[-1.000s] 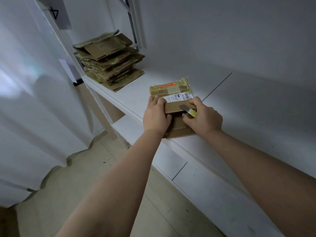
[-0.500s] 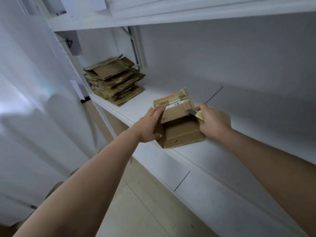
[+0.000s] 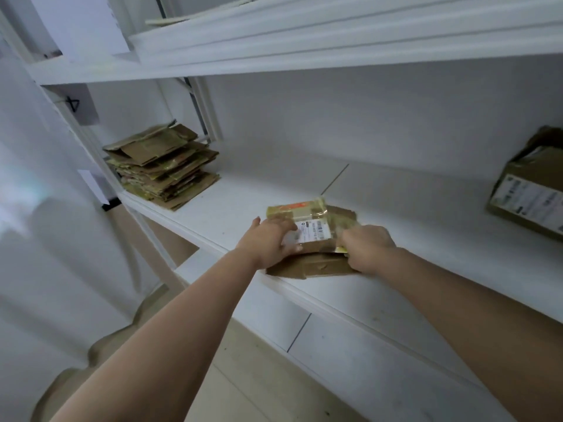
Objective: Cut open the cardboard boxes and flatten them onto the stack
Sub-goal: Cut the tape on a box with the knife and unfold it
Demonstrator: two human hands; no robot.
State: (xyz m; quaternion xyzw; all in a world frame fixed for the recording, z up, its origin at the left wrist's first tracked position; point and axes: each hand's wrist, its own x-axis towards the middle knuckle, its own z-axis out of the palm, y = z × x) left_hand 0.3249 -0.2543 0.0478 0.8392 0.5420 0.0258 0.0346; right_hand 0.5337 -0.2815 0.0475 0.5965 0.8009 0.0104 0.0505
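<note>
Cardboard box (image 3: 307, 236), flattened and taped, lies at the white shelf's (image 3: 231, 208) front edge. Left hand (image 3: 271, 239) presses flat on its shipping label (image 3: 313, 231). Right hand (image 3: 367, 248) curls around a yellow-handled cutter (image 3: 341, 249) beside the box. Stack of flattened boxes (image 3: 163, 166) sits well apart, far left.

Brown cardboard box (image 3: 307, 263) with yellowish tape; its white label (image 3: 310, 231), printed with a black barcode, lies just beyond the left hand (image 3: 271, 239) fingers. Orange strip (image 3: 294, 206) farther out. Yellow-green cutter (image 3: 341, 249) beside the right hand (image 3: 365, 245) fingers. Stack (image 3: 161, 166): brown, yellow-green streaks. Shelf (image 3: 231, 208): white.
</note>
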